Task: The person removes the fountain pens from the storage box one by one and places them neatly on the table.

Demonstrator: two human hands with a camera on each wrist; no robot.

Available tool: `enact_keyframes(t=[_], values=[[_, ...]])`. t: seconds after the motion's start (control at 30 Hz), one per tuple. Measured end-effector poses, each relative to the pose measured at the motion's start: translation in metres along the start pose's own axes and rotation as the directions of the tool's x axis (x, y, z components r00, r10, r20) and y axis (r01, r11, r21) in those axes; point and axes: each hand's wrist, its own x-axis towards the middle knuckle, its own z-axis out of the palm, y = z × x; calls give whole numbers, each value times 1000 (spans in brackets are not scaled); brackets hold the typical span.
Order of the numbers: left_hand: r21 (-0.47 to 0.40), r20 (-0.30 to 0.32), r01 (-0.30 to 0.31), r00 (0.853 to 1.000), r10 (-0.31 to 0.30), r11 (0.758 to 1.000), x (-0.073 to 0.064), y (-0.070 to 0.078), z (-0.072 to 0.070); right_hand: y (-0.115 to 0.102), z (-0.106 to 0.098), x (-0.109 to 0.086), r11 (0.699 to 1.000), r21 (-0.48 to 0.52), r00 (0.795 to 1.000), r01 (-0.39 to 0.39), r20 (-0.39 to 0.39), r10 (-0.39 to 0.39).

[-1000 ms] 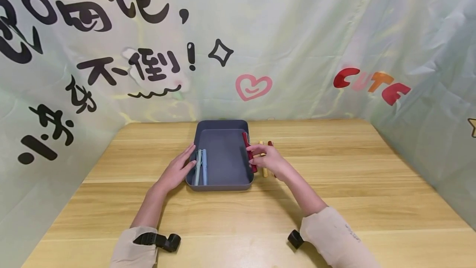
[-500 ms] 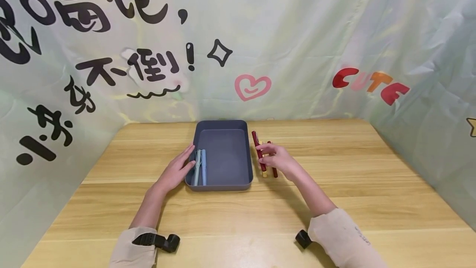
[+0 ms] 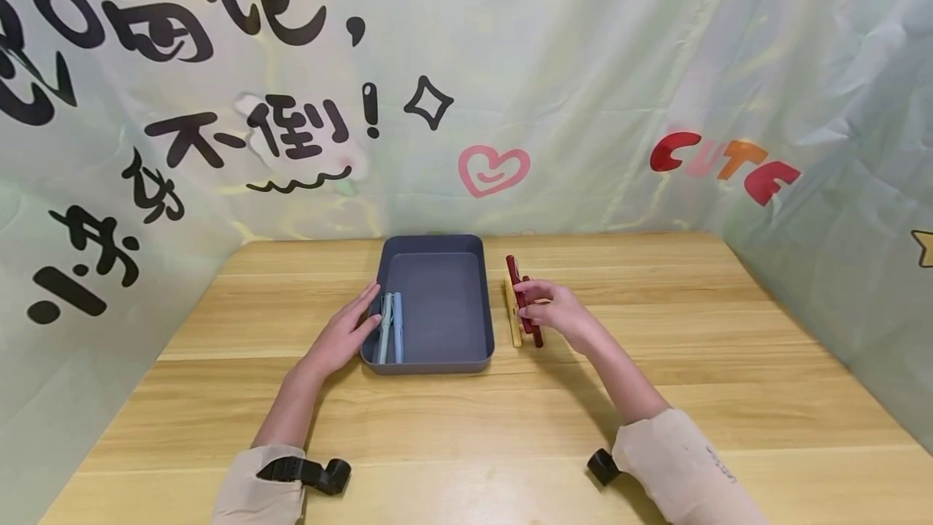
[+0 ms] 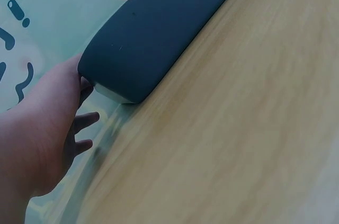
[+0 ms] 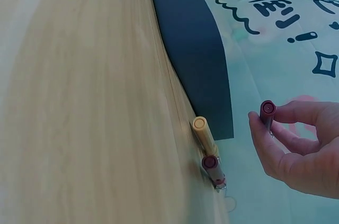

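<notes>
A: Which way does the slim, dark-red cylindrical pen with a metal clip lie from the right hand?

B: At its fingertips, toward nine o'clock from the palm. Thumb and fingers pinch it, so that grip is grasping the pen, raised clear of the wood-grain bench.

A: And its long axis?

B: Eleven to five o'clock, slightly askew to the slim yellow cylindrical pen and the second dark-red cylindrical pen, both resting on the bench.

A: Where is the shallow, dark blue-grey rectangular tray?

B: At nine o'clock from the held pen, beyond the yellow one. That sideways gap seems the relation that matters; the pen already runs nearly parallel to the tray's three-o'clock wall.

A: Which hand is nearer the pen?

B: The right, its forearm slanting in from five o'clock. The left hand rests relaxed against the tray's nine-o'clock wall, grasping nothing, beside the pale-green slender pen and light-blue slender pen inside.
</notes>
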Motion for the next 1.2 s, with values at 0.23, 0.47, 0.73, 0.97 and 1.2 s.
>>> enact_keyframes(t=[0.23,0.47,0.73,0.97,1.2], values=[[-2,1,8,1000,-8,1000,0,0,-1,2,-8,-2,998,55,1000,-7,-1,7],[-1,2,5,1000,-5,1000,1,1,-2,3,-14,-1,999,41,1000,-13,-7,13],[-9,3,-4,1000,4,1000,1,-1,0,7,-18,-1,999,41,999,-31,-30,32],[-9,7,3,1000,-3,1000,0,2,-1,10,-20,0,998,58,999,-32,-22,33],[-8,5,4,1000,-4,1000,-1,3,-1,13,-23,-1,997,64,999,-38,-28,40]])
